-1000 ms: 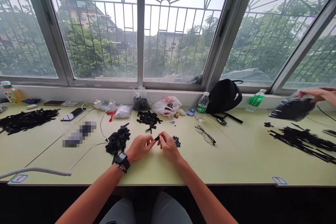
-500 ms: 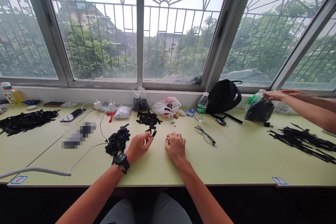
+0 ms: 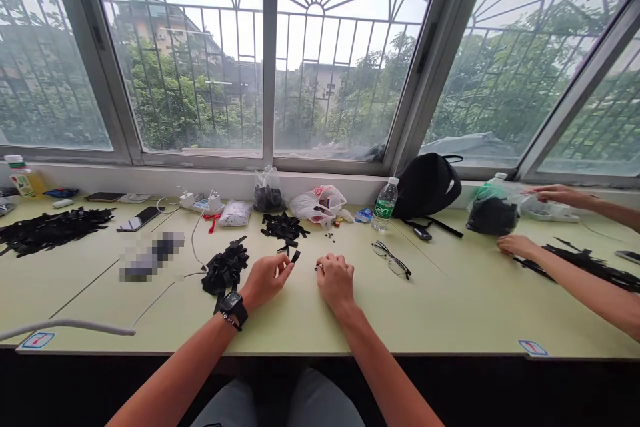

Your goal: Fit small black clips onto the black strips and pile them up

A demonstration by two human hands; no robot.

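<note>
While the right hand (image 3: 336, 278) curls closed on a small dark piece (image 3: 318, 267) mid-desk, the left hand (image 3: 265, 282) stays half-curled, a black strip (image 3: 295, 255) at its fingertips, grip unclear. A loose heap of black strips (image 3: 225, 269) lies just left; a smaller pile (image 3: 284, 227) lies beyond. Toward the desk's right end, a co-worker's hand (image 3: 517, 245) lies near a plastic bag of black pieces (image 3: 493, 215).

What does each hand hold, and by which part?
The left hand pinches a black strip by its lower end. The right hand seems to hold a small dark piece; where is unclear.
</note>
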